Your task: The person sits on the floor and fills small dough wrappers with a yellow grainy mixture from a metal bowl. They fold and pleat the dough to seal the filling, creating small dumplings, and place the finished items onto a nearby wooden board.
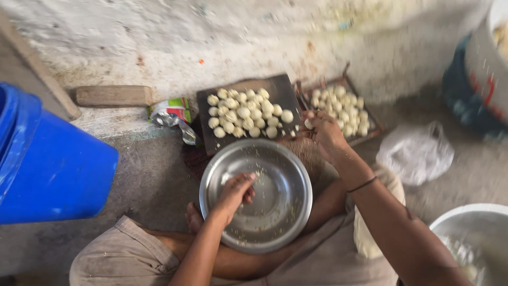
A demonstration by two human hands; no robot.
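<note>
A round steel bowl (280, 212) rests on my lap, almost bare but for crumbs. My left hand (235, 191) reaches into it, fingers curled together near the bottom with a small bit of dough at the fingertips. My right hand (324, 132) stretches forward past the bowl's rim and pinches a small pale dough ball (309, 123) at the edge of a dark board (283, 87). Several rows of the same pale balls (244, 114) lie on that board. A second tray (370, 132) of balls sits just right of it.
A blue plastic drum (47, 169) stands at the left. A wooden block (114, 96) and a crumpled packet (172, 114) lie behind the board. A white plastic bag (416, 152) lies at the right; a metal basin (471, 233) sits at the lower right.
</note>
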